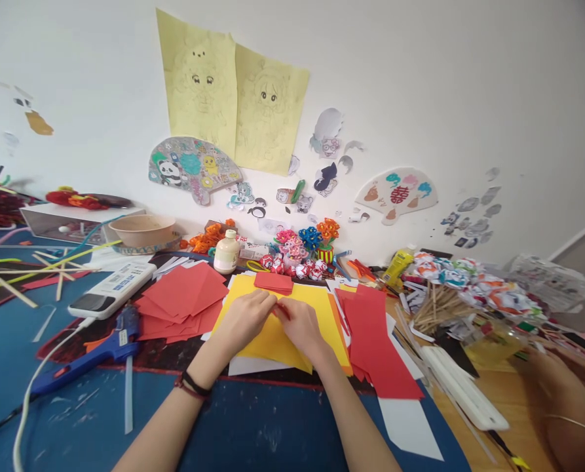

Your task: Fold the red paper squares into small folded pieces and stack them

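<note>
My left hand (245, 321) and my right hand (299, 324) meet over a stack of yellow paper (326, 321). Fingertips of both are pinched together on a small piece of red paper (283, 309). Most of that piece is hidden behind my fingers, so its shape cannot be made out. Just beyond the fingers, a small red paper rectangle (273, 282) lies at the top of the yellow stack. Red paper squares (187, 295) are piled to the left, and longer red sheets (375, 341) lie to the right.
At left are a blue glue gun (100, 357), a white power strip (113, 290) and a bowl (142, 231). A cream bottle (226, 252) and pipe-cleaner flowers (292, 246) stand behind. Wooden sticks (437, 311) lie at right, near another person's hand (557, 380).
</note>
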The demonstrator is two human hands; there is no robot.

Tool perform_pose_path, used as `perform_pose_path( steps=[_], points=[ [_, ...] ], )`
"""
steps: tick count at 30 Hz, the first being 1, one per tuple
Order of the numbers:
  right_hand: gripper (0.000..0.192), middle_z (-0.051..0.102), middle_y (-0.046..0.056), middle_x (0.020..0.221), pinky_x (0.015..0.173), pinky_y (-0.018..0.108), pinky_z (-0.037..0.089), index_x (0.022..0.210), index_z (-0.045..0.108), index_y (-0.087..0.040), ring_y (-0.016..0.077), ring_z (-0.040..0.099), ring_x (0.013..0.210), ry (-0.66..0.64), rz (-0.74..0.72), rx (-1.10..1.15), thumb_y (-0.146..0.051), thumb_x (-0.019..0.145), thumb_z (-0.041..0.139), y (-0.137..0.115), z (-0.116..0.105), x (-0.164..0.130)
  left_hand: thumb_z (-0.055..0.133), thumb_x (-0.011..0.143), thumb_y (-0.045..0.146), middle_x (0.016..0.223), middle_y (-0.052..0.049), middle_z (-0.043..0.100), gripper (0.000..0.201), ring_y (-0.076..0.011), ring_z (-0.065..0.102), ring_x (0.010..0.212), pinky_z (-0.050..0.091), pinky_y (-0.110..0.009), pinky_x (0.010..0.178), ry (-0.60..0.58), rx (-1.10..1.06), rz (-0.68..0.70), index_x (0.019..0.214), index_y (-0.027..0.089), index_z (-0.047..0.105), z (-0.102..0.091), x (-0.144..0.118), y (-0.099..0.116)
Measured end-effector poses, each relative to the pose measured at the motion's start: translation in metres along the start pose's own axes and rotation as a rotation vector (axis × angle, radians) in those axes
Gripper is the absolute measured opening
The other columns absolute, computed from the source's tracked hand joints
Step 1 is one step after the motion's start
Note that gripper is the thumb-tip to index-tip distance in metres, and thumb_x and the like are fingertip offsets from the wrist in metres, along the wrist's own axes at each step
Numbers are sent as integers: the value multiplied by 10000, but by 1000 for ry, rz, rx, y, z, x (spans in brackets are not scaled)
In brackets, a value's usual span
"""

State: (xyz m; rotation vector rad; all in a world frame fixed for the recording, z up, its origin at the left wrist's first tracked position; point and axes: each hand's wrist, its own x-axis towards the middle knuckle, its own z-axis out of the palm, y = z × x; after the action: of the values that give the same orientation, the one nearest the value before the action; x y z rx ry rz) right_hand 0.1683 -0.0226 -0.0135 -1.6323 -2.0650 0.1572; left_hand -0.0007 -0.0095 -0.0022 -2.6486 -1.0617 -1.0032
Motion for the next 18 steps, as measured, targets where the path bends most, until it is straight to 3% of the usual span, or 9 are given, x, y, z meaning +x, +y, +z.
perform_pose_path(
  steps=[4, 7, 10, 12, 15, 18],
  points=[
    [351, 527, -17, 582, 516, 239, 243, 700, 592, -171, 123, 430, 526, 190, 42, 382, -472, 867, 523, 6, 7, 8, 464, 905, 345, 621, 2, 591, 269, -124, 530, 570, 351, -225, 550, 213, -291, -360, 699, 184, 526, -5, 3, -5],
    [335, 557, -6, 646, 532, 229, 302, 737, 613, -159, 122, 458, 572, 229, 86, 683, -473, 840, 558, 9, 14, 12, 542, 839, 444, 610, -7, 636, 311, -120, 550, 516, 393, -217, 527, 305, -650, -611, 677, 180, 515, -3, 5, -11],
    [333, 600, 18, 713, 556, 228, 368, 843, 643, -151, 130, 508, 611, 216, 133, 905, -478, 812, 588, 9, 21, 13, 576, 797, 474, 680, -51, 681, 323, -125, 562, 517, 409, -220, 501, 328, -957, -736, 758, 153, 564, 3, 6, -15],
    [344, 577, 8, 643, 516, 228, 373, 808, 642, -148, 122, 496, 549, 194, 149, 966, -488, 800, 594, 9, 23, 14, 578, 791, 462, 711, -80, 692, 333, -139, 586, 551, 429, -232, 521, 263, -1060, -768, 793, 129, 589, 5, 6, -18],
    [342, 558, 3, 581, 487, 231, 392, 737, 634, -145, 120, 501, 500, 232, 192, 983, -484, 773, 613, 12, 20, 21, 538, 814, 410, 798, -92, 711, 318, -179, 643, 666, 468, -269, 613, 140, -957, -761, 939, 126, 606, 3, 4, -26],
    [321, 568, 7, 584, 482, 224, 406, 749, 647, -139, 118, 515, 497, 305, 242, 964, -457, 767, 604, 19, 10, 38, 496, 835, 300, 930, -94, 705, 266, -220, 644, 839, 454, -322, 739, 116, -393, -731, 1039, 167, 602, -3, -1, -38]
  ],
)
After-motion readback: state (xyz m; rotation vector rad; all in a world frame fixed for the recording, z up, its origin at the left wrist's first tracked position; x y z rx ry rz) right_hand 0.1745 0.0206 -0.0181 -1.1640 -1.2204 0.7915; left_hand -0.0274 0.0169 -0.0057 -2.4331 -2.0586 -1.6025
